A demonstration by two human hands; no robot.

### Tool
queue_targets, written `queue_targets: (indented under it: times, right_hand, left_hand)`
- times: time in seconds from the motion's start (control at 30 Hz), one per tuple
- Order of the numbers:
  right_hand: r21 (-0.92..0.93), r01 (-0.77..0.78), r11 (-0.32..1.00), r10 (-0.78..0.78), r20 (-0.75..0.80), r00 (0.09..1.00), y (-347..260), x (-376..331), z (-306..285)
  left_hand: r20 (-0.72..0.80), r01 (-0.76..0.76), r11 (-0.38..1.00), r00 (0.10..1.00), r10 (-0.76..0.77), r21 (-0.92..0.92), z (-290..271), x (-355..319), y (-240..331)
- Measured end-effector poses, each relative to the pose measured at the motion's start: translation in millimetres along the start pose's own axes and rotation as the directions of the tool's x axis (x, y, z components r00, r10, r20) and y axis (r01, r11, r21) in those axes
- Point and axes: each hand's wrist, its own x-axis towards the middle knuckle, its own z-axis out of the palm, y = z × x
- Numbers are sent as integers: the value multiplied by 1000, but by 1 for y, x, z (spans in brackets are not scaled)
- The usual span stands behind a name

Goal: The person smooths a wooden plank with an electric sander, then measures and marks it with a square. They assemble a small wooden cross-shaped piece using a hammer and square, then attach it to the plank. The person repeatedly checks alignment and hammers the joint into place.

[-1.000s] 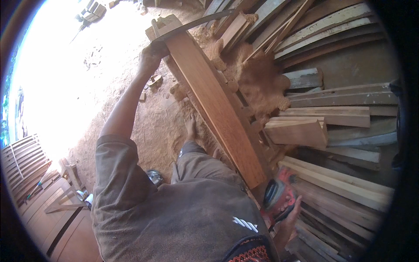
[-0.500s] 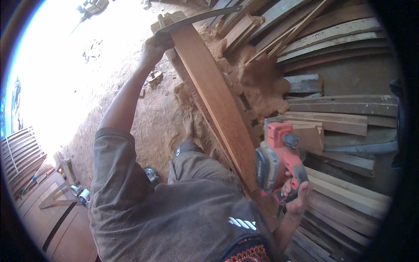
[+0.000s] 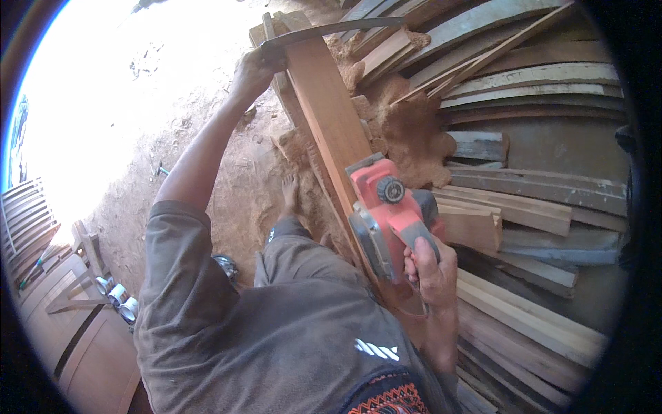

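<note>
My right hand [image 3: 429, 272] is wrapped around the rear handle of a red and grey electric hand planer [image 3: 386, 207]. The planer is over the near half of a long reddish-brown wooden plank [image 3: 321, 90], tilted a little; whether its sole touches the wood I cannot tell. At the plank's far end, my left hand [image 3: 255, 69] is closed on one end of a long, thin, dark flat bar [image 3: 338, 27], which may be a straightedge or a square. The bar lies across the plank and reaches past its right edge.
Stacked boards and timbers [image 3: 531, 172] crowd the right side. Heaped wood shavings [image 3: 414, 127] lie beside the plank. My bare foot [image 3: 290, 193] is on the dusty ground [image 3: 227, 228] to the left. Round cans [image 3: 118, 297] and wooden panels [image 3: 76, 331] are at the lower left.
The planer in my right hand has moved left and forward, from beside the plank to over it. My left hand keeps its grip on the bar at the far end.
</note>
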Motion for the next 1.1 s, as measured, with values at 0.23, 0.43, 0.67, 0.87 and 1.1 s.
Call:
queue_targets:
  times: [0.23,0.43,0.67,0.87,1.1]
  right_hand:
    - [8,-2,1000,2,-2,1000,-34,44,27]
    - [-6,9,1000,-9,14,1000,-67,86,49]
    - [-23,125,992,-124,36,992,-97,124,68]
    - [-14,192,981,-191,46,981,-119,154,83]
    - [-37,203,979,-201,47,978,-147,185,100]
  left_hand:
    - [18,22,987,1000,-19,-156,9,1,-16]
    - [44,13,986,999,-5,-169,15,7,-35]
    - [29,59,937,998,-52,-345,15,0,-29]
    - [-57,267,865,946,-320,-425,-11,-37,-23]
    - [-273,254,819,857,-437,-515,-43,-89,-51]
